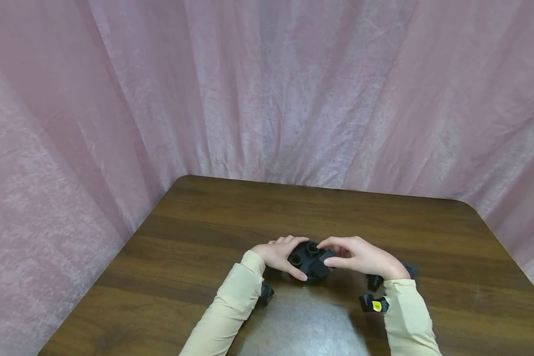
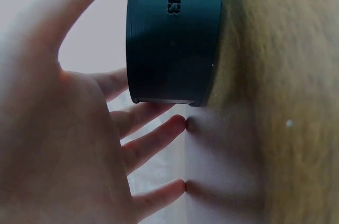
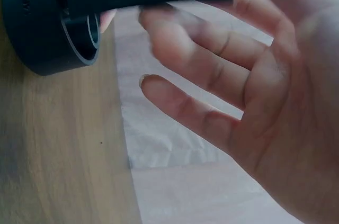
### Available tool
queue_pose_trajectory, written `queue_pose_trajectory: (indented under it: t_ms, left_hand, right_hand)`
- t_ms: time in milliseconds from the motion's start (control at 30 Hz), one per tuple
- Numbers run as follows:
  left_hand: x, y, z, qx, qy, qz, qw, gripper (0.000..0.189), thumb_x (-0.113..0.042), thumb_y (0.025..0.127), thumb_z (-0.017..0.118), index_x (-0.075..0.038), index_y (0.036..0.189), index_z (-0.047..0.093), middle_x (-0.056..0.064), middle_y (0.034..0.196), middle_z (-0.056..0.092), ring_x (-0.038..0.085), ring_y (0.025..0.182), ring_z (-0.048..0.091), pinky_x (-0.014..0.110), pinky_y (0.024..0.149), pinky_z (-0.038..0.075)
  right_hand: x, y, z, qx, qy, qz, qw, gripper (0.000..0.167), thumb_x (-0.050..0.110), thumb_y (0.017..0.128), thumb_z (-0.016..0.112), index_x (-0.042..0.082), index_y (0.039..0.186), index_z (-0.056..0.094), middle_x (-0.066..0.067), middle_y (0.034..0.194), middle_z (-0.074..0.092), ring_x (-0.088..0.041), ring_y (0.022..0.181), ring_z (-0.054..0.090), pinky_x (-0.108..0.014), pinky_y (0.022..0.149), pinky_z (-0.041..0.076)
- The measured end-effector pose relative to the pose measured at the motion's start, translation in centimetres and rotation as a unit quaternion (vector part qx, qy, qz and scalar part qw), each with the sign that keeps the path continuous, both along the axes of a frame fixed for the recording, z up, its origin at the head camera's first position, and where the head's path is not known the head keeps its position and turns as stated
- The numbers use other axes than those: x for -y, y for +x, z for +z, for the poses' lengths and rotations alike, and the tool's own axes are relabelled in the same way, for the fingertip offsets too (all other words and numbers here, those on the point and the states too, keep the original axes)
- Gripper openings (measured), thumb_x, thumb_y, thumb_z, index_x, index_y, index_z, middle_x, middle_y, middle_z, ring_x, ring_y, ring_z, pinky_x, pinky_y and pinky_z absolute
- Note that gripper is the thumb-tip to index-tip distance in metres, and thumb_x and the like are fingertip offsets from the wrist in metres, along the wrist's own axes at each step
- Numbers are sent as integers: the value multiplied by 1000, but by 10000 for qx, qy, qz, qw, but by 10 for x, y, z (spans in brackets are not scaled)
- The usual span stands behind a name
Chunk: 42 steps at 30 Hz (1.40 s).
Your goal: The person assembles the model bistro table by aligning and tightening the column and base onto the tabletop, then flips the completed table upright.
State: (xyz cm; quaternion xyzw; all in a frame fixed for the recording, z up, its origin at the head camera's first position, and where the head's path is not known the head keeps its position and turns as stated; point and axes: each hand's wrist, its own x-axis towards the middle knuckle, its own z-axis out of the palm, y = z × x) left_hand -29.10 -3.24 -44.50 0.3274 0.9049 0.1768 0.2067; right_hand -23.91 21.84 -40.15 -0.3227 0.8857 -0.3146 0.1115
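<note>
Left hand (image 2: pixel 74 128) around numbered black part (image 2: pixel 172 49) on wood (image 2: pixel 302 75)

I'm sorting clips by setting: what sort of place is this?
Perhaps a curtained-off recording space, though I can't be sure: pink curtains hang behind and beside the table, and a black device with a yellow label sits at the right sleeve.

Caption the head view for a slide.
Left hand holds a round black part on a wooden table while the right hand pinches a black block over it; pink curtain behind.
</note>
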Motion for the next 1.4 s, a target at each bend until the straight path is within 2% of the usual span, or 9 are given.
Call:
queue_pose_trajectory:
  t_ms: [200,333,467,533,600,767,933,1233,1400]
  left_hand:
    - [0,1,-2,25,52,10,10000,97,-56,76,75,-26,153,24,3,144,42,22,132,41,44,106,35]
    - [0,1,0,58,76,25,10000,98,-58,75,75,-27,152,25,3,144,43,21,132,40,44,106,35]
    - [0,2,2,28,38,-15,10000,95,-56,77,73,-26,152,24,4,144,42,23,133,40,44,107,36]
    - [0,2,3,27,17,-32,10000,94,-55,77,72,-25,153,23,5,144,42,24,133,40,45,107,36]
    - [0,2,3,48,18,-21,10000,94,-55,78,72,-25,152,23,5,144,41,24,133,40,45,107,36]
    - [0,1,2,133,28,63,9999,96,-56,76,74,-27,153,23,3,147,40,22,135,39,44,109,36]
    - [-1,0,1,140,-53,101,9998,98,-58,75,74,-29,153,22,2,149,39,21,137,37,42,110,36]
    - [-1,1,2,174,3,141,9998,98,-57,75,75,-29,153,23,2,144,43,20,131,41,40,106,39]
    - [0,3,1,66,-16,163,9998,98,-58,74,76,-28,152,25,1,144,43,19,131,41,39,107,38]
  right_hand:
    - [-7,3,4,-137,-122,-168,9997,36,35,99,55,15,128,59,2,104,70,-9,93,64,-26,77,51]
    - [-10,4,7,-436,-442,20,9981,29,17,99,56,18,128,59,-3,119,66,-13,105,63,-28,85,52]
    - [-11,4,10,-777,-607,524,9938,56,-16,87,48,20,128,60,-4,131,58,-18,120,56,-27,95,48]
    - [-11,4,10,-778,-612,759,9922,70,-25,78,42,20,128,61,-6,137,54,-21,127,51,-25,99,45]
    - [-9,4,10,-683,-543,909,9920,74,-27,73,41,20,127,63,-8,140,51,-23,129,49,-22,100,43]
    - [-3,4,9,-620,-424,1074,9914,62,-23,79,48,18,123,64,-14,134,52,-21,112,55,-23,86,49]
    - [2,6,9,-459,-368,1008,9932,53,-16,82,53,16,123,65,-11,127,51,-18,97,52,-21,72,47]
    - [9,8,6,-359,-214,712,9966,38,14,92,66,15,129,59,-2,122,54,-10,99,56,-27,81,53]
    - [16,6,3,-449,-253,537,9972,36,25,93,66,13,126,59,-4,126,53,-21,108,58,-36,87,54]
